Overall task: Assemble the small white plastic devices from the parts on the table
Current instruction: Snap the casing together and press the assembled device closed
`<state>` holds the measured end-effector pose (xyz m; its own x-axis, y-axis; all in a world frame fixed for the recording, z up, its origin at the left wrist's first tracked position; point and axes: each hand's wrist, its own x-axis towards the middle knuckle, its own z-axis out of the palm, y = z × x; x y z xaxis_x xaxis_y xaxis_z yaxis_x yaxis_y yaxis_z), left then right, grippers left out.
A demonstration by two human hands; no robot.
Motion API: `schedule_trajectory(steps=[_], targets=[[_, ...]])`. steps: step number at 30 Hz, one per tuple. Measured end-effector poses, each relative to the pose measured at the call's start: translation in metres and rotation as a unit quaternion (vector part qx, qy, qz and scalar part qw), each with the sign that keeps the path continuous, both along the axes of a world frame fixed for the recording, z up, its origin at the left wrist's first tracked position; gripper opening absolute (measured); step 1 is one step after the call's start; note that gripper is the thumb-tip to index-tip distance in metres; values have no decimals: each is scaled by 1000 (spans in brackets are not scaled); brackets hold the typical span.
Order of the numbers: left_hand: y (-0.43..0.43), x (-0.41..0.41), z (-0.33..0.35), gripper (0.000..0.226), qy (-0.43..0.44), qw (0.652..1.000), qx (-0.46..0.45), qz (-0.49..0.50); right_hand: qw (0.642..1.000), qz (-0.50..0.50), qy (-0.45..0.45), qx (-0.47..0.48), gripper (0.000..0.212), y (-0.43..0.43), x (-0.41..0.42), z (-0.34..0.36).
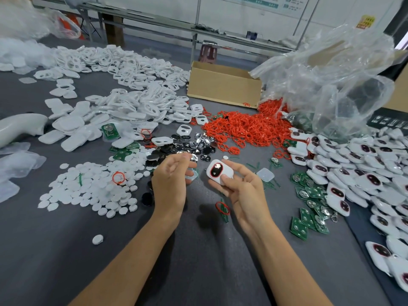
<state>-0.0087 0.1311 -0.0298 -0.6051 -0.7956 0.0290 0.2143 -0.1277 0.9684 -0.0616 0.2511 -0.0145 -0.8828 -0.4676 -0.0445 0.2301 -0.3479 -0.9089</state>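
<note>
White device [219,172] being gripped by the right hand [240,188]; curled left hand [170,175]'s hold cannot be told; device edges are best pressed evenly.

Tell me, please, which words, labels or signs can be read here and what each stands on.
No text here is legible.
Wall posters: print too small and blurred to read.
Yellow sign: red characters too blurred to read.
Black box: small white icons only, no readable words.
</note>
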Motion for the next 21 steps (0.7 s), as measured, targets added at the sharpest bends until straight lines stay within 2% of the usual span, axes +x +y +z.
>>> schedule_trajectory(steps=[9,21], targets=[[1,2,1,19,0,1000,-12,-25,998,10,63,29,33,0,2,-1],[2,3,3,20,-4,999,-12,-32,999,7,45,26,33,1,0,-1]])
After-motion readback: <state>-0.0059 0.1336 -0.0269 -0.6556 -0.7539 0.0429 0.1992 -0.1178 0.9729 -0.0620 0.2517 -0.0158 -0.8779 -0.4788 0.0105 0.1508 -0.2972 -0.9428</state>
